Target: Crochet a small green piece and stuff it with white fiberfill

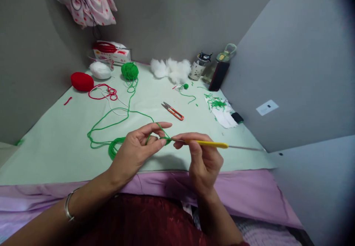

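Your left hand point(135, 148) pinches the small green yarn piece point(165, 141) between thumb and finger, over the table point(69, 161) near its front edge. Your right hand point(206, 161) grasps the hook point(208, 143) by its yellow handle, tip at the piece. The piece should be light, soft and easy to stretch, so pinch near the stitch; the hook seems stiff. Beyond your fingers lie the snips point(173, 111); the hook's rear end has some room before the right wall point(294, 79).

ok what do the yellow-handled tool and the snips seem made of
Yellow-handled tool: probably smooth plastic handle, evenly yellow; thin grey shaft looks like bare metal. Snips: likely metal blades, slim, grey; orange handles could be painted metal or plastic.
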Available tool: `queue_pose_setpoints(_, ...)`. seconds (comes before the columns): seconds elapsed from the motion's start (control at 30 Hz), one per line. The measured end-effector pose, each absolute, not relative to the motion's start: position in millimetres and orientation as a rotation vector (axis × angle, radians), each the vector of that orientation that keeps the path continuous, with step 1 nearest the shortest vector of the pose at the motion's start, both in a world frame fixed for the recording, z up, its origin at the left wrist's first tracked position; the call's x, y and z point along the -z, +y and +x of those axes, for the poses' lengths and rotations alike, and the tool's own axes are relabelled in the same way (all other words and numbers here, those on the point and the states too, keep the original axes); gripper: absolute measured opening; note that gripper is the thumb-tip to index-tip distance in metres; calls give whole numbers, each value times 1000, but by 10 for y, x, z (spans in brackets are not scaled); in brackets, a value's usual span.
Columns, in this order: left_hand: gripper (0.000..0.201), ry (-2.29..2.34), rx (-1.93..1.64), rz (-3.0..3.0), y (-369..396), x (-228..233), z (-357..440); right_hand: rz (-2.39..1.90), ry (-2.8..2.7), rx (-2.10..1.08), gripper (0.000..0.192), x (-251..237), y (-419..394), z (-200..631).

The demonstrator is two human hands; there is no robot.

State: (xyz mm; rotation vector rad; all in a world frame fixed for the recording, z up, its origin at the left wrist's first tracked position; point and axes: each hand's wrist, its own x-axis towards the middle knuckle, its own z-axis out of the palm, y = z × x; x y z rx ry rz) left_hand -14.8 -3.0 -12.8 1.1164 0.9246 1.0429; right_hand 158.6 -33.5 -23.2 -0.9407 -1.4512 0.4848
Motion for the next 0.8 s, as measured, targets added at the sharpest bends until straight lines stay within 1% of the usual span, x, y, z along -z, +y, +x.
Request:
queue_pose_setpoints(0.13,36,980,-1066,1174,-51,73,-144,-869,-1567,-343,27,237,-354,1597)
queue_pose_setpoints(0.27,28,1053,-1183,1283,-109,67,-105,-828,-1625,-320,28,260,-311,1608)
queue_pose_setpoints(0.37,26,1095,-1276,1387,-150,101,-63,-832,-1705,-164,28,334,-288,1583)
queue_pose_setpoints(0.43,31,1072,-1266,1333,-148,126,-45,-845,-1760,16,29,408,-293,1558)
queue_pose_setpoints(0.5,41,968,-1188,1145,-116,145,-46,-878,-1798,184,35,474,-308,1540)
queue_pose_setpoints(0.57,49,827,-1048,907,-64,154,-66,-897,-1788,235,40,498,-322,1536)
queue_pose_setpoints(0.6,49,774,-986,806,-37,154,-81,-897,-1751,181,39,490,-325,1539)
queue_pose_setpoints(0.67,47,728,-921,687,7,147,-113,-894,-1602,-55,31,439,-322,1549)
queue_pose_setpoints(0.73,46,729,-944,681,28,135,-136,-885,-1418,-323,24,371,-303,1556)
queue_pose_setpoints(0.8,44,733,-980,729,27,126,-142,-865,-1310,-515,20,318,-273,1551)
